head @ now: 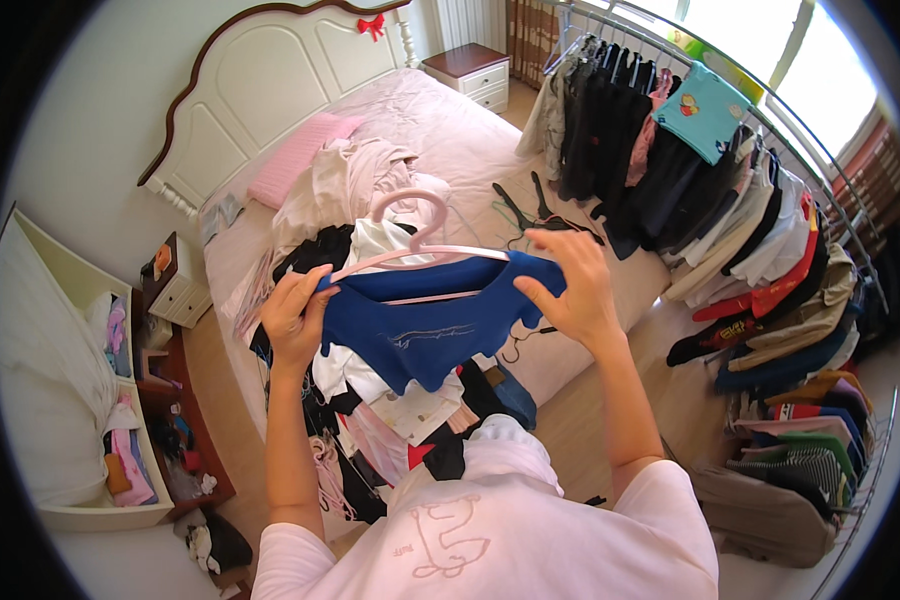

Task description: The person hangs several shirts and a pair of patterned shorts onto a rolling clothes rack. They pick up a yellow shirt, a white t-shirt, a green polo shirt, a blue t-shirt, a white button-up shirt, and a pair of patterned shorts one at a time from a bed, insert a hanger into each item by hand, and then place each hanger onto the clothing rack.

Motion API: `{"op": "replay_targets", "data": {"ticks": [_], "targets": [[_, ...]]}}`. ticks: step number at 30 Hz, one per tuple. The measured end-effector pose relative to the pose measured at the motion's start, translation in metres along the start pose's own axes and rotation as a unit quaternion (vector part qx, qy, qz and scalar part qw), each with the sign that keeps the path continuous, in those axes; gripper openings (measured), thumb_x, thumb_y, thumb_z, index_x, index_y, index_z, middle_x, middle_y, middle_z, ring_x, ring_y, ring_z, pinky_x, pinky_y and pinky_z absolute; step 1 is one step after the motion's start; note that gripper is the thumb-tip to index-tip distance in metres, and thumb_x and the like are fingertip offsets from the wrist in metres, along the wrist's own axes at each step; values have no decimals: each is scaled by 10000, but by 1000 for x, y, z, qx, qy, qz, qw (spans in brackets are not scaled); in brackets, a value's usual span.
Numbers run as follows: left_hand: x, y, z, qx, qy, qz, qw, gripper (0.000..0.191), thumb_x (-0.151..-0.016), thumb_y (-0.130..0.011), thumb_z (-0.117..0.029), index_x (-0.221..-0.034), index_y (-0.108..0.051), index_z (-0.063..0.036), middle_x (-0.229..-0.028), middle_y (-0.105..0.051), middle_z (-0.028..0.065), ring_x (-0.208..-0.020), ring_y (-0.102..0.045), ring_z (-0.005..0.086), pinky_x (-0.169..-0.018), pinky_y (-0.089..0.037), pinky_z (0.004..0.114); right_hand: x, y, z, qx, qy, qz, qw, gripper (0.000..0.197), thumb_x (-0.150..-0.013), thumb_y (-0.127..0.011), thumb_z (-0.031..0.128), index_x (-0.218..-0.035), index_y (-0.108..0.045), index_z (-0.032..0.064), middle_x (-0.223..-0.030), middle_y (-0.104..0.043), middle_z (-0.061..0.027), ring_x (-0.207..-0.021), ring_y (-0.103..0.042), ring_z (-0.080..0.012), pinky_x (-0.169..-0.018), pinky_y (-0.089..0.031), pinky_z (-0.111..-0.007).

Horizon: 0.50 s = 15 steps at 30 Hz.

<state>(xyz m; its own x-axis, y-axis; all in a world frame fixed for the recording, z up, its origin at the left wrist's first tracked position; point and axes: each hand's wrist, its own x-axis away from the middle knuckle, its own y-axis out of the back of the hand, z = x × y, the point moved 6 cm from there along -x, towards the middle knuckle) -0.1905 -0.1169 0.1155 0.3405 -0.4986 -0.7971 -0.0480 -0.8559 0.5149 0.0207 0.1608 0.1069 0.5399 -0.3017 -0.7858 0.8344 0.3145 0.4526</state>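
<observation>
A blue knitted garment (427, 319) with pale lettering-like stitching hangs on a pink plastic hanger (420, 247) in front of me, the hook pointing away from me. My left hand (296, 311) pinches the garment and the hanger's end at the left shoulder. At the other shoulder, my right hand (574, 289) has its thumb and fingers spread around the blue fabric, with the hanger's right end hidden inside the garment. Beneath lies a heap of mixed clothes (412, 412) on the bed's near part.
The bed (465, 127) bears a pink pillow (300, 161), a crumpled cover (345, 180) and black hangers (544, 214). Metal racks of hung clothes (607, 120) curve along the right. Nightstands (469, 64) flank the bed; an open white cabinet (146, 457) stands left.
</observation>
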Motion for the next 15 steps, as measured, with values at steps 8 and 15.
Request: {"op": "replay_targets", "data": {"ticks": [8, 15], "targets": [[-21, -60, 41, 85, 166, 93, 978, 368, -1043, -570, -293, -1264, -657, -11, -1020, -670, 94, -909, -614, 192, -824, -486, 310, 6, -1, -88, -62, -105, 46, 991, 136, -896, -739, 175, -905, -703, 43, -753, -644, -138, -613, -621, -288, -559, -475, -336], [-20, -137, 52, 90, 218, 138, 962, 366, -1009, -625, -276, -1239, -656, 7, -1036, -643, 102, -942, -605, 206, -863, -461, 288, 14, 17, -172, -46, -182, 36, 981, 169, -901, -744, 195, -898, -699, 33, -728, -641, -114, -579, -596, -250, -553, -464, -315]]}}
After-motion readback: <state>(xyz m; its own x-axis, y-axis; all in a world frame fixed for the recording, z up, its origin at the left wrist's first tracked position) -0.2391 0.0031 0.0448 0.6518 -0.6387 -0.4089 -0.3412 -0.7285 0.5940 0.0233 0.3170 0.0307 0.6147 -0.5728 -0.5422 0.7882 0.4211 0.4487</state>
